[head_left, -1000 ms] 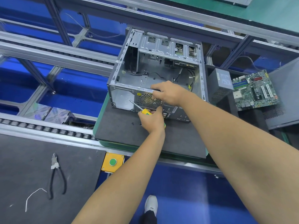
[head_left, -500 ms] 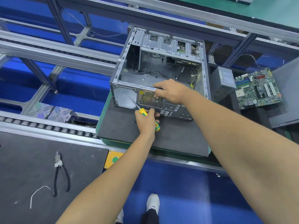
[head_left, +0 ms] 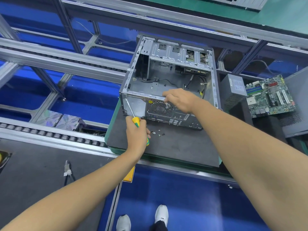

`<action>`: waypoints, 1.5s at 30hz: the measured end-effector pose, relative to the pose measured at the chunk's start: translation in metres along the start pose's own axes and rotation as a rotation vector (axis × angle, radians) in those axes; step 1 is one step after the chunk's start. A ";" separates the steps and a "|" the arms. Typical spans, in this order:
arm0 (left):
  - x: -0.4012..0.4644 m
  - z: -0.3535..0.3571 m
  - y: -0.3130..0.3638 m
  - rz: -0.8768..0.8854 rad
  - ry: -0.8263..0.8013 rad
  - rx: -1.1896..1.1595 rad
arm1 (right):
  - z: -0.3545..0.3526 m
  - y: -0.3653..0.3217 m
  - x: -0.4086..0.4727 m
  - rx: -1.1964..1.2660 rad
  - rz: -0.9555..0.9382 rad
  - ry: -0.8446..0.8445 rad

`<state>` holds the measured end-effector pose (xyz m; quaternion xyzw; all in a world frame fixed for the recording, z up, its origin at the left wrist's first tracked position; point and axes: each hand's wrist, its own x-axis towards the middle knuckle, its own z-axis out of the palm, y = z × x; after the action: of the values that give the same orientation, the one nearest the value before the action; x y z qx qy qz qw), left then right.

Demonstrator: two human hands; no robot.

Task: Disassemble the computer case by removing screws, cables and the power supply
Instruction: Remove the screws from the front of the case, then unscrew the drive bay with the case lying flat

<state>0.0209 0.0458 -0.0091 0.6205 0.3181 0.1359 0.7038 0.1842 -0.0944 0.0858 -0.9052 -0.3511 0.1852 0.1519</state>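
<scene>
Two hands at the open computer case (head_left: 168, 84) on the bench (head_left: 175, 147).
Left hand (head_left: 135, 135) fingers clamp the screwdriver (head_left: 133, 114); right hand (head_left: 180, 100) fingers curl over the case's rear edge; loose screws (head_left: 157, 132) lie beside.

A dark foam mat (head_left: 175, 147) carries the open computer case (head_left: 166, 84) toward its far edge, with loose screws (head_left: 158, 132) just before it near the mat's middle.

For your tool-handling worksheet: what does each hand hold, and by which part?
Left hand grips the yellow-and-green-handled screwdriver by its handle; right hand holds the grey metal computer case by its top rear edge.
</scene>
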 end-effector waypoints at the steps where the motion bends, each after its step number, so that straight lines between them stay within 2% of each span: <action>1: -0.003 -0.004 0.002 0.032 -0.010 0.043 | 0.000 0.000 0.000 0.004 -0.002 0.005; 6: -0.016 -0.014 0.010 0.067 -0.029 0.047 | -0.002 -0.001 -0.001 0.026 0.000 0.026; 12: 0.002 -0.020 0.049 0.334 -0.092 0.101 | -0.003 0.000 -0.004 0.104 0.000 0.068; 17: 0.060 -0.016 0.111 0.706 -0.180 0.276 | -0.001 0.003 -0.001 0.125 0.027 0.087; 20: 0.096 -0.004 0.140 0.985 -0.258 0.500 | 0.000 0.006 0.002 0.130 0.043 0.088; 25: 0.117 0.020 0.126 0.872 -0.424 0.801 | -0.002 0.004 0.007 0.194 0.109 0.042; 29: 0.127 0.024 0.122 0.784 -0.533 0.969 | -0.005 0.006 0.010 0.358 0.164 0.026; 36: 0.131 0.028 0.124 0.685 -0.506 1.009 | -0.013 0.007 0.009 0.494 0.232 0.037; 40: 0.133 0.027 0.124 0.646 -0.527 1.040 | -0.015 0.011 0.006 0.653 0.279 0.144; 45: 0.134 0.028 0.123 0.621 -0.547 1.059 | -0.012 0.020 0.007 0.706 0.296 0.263</action>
<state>0.1653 0.1266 0.0726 0.9568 -0.0411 -0.0045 0.2879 0.2058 -0.1053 0.0864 -0.8541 -0.1093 0.1971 0.4687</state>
